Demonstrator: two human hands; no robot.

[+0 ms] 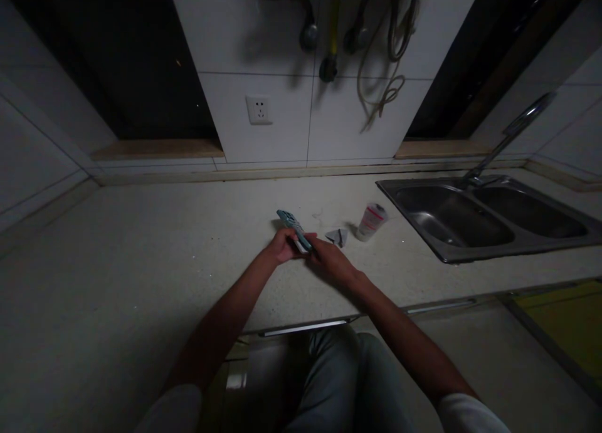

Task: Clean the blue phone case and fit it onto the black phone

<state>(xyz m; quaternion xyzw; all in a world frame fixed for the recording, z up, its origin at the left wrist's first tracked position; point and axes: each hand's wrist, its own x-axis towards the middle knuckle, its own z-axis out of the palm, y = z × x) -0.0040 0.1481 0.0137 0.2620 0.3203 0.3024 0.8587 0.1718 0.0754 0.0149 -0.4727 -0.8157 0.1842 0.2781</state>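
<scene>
My left hand [283, 246] is closed around the lower left side of what looks like a phone in a teal case [292, 223], tilted just above the white counter [155, 245]. My right hand [333, 260] has its fingers closed at the phone's lower right end, and they partly hide it. Just beyond the right hand lies a small grey, folded, triangular piece [337, 236] with a dark stripe. To the right of that stands a pale cup with red markings [372, 222], leaning slightly.
A steel double sink [451, 259] with a tall faucet [512, 129] is set into the counter at the right. On the tiled wall are a socket [258, 110] and hanging hoses [390, 19]. Drawer handles [305, 328] line the counter's front edge. The light is dim.
</scene>
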